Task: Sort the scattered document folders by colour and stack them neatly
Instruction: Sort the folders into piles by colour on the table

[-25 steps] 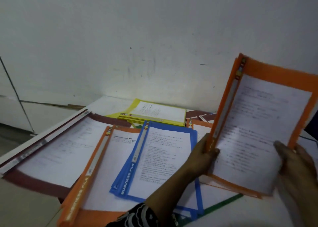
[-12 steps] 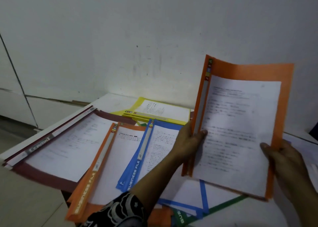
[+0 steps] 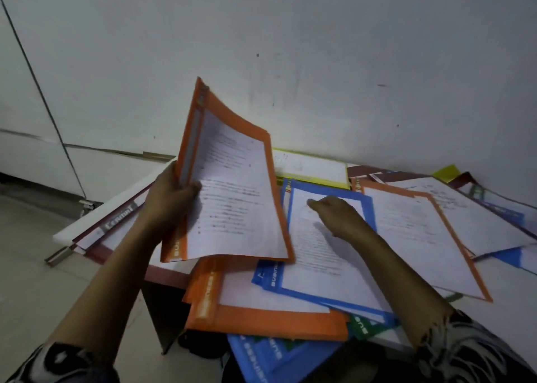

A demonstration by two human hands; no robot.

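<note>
My left hand point(image 3: 171, 196) grips an orange folder point(image 3: 232, 185) by its spine edge and holds it tilted up above the left side of the pile. My right hand point(image 3: 334, 211) lies on the white sheet of a blue folder point(image 3: 319, 266), fingers loosely bent, holding nothing. A second orange folder point(image 3: 261, 318) lies flat under the blue one at the front. A third orange folder point(image 3: 421, 237) lies to the right. A yellow folder point(image 3: 313, 167) sits at the back by the wall, and a maroon folder point(image 3: 122, 228) is at the left edge.
A green folder point(image 3: 363, 327) and another blue folder point(image 3: 276, 356) stick out over the front edge. More overlapping folders point(image 3: 479, 208) spread to the far right. The white table point(image 3: 116, 199) stands against a wall, with floor to the left.
My right hand has let go of the raised orange folder and come down onto the blue folder. My left hand has swung the orange folder leftward over the pile.
</note>
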